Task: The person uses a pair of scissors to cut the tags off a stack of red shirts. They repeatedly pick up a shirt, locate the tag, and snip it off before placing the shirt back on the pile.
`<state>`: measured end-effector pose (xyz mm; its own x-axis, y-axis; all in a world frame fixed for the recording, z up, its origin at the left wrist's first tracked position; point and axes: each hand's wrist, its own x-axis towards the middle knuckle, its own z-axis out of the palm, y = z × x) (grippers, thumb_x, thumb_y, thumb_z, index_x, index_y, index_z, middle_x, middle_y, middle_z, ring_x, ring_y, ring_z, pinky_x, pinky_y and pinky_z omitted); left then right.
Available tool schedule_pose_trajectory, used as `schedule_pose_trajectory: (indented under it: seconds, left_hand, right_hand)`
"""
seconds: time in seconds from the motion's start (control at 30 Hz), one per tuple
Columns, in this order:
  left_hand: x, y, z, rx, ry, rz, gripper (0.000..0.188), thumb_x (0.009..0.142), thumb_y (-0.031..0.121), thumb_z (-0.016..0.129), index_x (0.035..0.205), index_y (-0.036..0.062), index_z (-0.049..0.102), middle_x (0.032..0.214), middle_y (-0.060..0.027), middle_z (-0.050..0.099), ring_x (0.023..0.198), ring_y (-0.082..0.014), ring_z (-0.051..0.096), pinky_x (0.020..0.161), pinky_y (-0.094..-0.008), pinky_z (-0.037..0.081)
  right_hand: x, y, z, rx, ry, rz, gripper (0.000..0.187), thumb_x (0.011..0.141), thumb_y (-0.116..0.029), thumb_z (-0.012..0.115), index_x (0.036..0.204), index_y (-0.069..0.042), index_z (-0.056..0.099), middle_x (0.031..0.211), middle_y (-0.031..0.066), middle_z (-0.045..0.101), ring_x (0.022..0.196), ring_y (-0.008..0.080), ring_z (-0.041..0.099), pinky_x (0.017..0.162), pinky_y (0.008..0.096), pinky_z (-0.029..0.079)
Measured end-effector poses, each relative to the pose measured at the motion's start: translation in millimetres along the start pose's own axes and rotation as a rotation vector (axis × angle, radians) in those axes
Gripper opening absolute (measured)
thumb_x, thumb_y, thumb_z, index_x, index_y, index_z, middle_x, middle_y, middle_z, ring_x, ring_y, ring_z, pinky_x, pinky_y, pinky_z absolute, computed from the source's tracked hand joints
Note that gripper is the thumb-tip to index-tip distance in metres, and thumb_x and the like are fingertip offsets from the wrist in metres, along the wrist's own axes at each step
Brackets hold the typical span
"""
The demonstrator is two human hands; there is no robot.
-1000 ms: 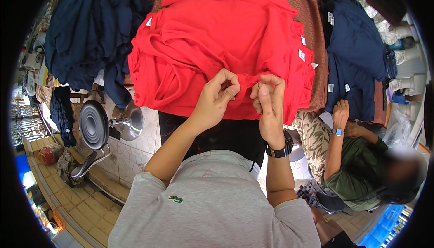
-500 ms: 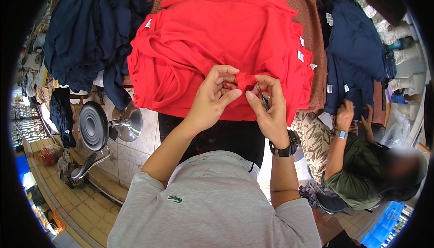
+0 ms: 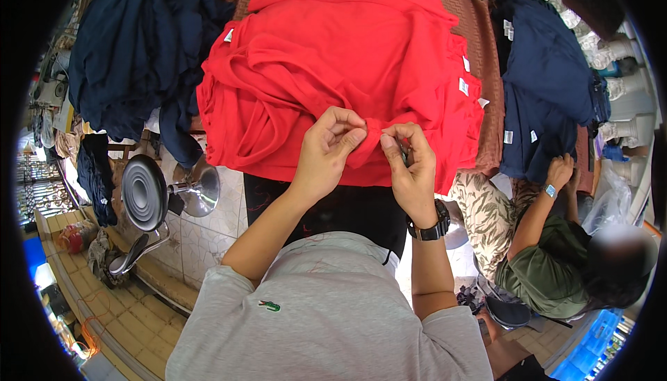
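Observation:
A thick pile of red garments lies on the table in front of me, white labels showing along its right edge. My left hand pinches a bit of red cloth between thumb and fingers at the pile's near edge. Just to its right, my right hand is closed, thumb and forefinger at the same piece of cloth. Within its curled fingers sits a small dark tool, probably thread snips; most of it is hidden.
Dark blue garments are heaped at the left and right on the brown table cover. A seated co-worker handles the right pile. A round black stool lies tipped at left. A blue crate stands lower right.
My hands have come closer together, and both now pinch the red cloth; the right thumb and forefinger have closed. The co-worker's hands have shifted to the right.

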<state>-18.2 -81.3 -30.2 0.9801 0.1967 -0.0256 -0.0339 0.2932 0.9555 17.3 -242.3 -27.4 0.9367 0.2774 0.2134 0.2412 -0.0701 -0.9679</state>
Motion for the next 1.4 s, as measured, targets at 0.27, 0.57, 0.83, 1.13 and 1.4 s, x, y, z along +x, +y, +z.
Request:
schedule_pose_trajectory:
  seconds: [0.27, 0.57, 0.83, 1.13, 1.4]
  left_hand:
    - [0, -9, -4, -0.011, 0.003, 0.002, 0.004, 0.099, 0.002, 0.063, 0.099, 0.0024, 0.059, 0.088, -0.0017, 0.062, 0.079, -0.0073, 0.057, 0.073, -0.0219, 0.047]
    - [-5, 2, 0, -0.008, -0.044, 0.023, 0.004, 0.103, 0.007, 0.059, 0.101, 0.0042, 0.057, 0.089, -0.0003, 0.060, 0.082, -0.0051, 0.053, 0.074, -0.0207, 0.043]
    - [-9, 3, 0, 0.060, -0.083, 0.076, 0.005, 0.103, 0.005, 0.058, 0.099, 0.0024, 0.056, 0.089, -0.0009, 0.060, 0.081, -0.0056, 0.054, 0.075, -0.0216, 0.045]
    - [-8, 5, 0, 0.228, -0.087, 0.156, 0.008, 0.101, 0.002, 0.058, 0.094, -0.0002, 0.056, 0.080, -0.0040, 0.061, 0.074, -0.0094, 0.060, 0.068, -0.0243, 0.048]
    - [-4, -8, -5, 0.094, -0.064, 0.147, 0.004, 0.101, 0.002, 0.060, 0.098, -0.0001, 0.058, 0.087, -0.0035, 0.062, 0.078, -0.0095, 0.061, 0.073, -0.0234, 0.049]
  right_hand:
    - [-3, -17, 8, -0.112, 0.092, -0.026, 0.015, 0.101, -0.008, 0.060, 0.112, 0.002, 0.063, 0.082, 0.0039, 0.060, 0.070, 0.0082, 0.052, 0.063, 0.0245, 0.043]
    - [-27, -42, 27, 0.184, -0.133, 0.456, 0.053, 0.112, -0.039, 0.029, 0.095, 0.002, 0.058, 0.065, -0.0006, 0.039, 0.056, 0.0072, 0.034, 0.051, 0.0278, 0.030]
    - [-19, -34, 23, 0.300, -0.112, 0.525, 0.045, 0.110, -0.037, 0.043, 0.087, -0.001, 0.059, 0.064, -0.0037, 0.041, 0.055, 0.0046, 0.035, 0.049, 0.0246, 0.030]
    - [-11, -24, 12, 0.435, -0.178, 0.601, 0.042, 0.106, -0.036, 0.053, 0.081, -0.004, 0.058, 0.062, -0.0059, 0.040, 0.051, 0.0023, 0.031, 0.046, 0.0230, 0.023]
    - [-4, -12, 9, 0.528, -0.290, 0.586, 0.038, 0.106, -0.033, 0.052, 0.081, -0.005, 0.058, 0.063, -0.0063, 0.038, 0.051, 0.0022, 0.029, 0.046, 0.0228, 0.021]
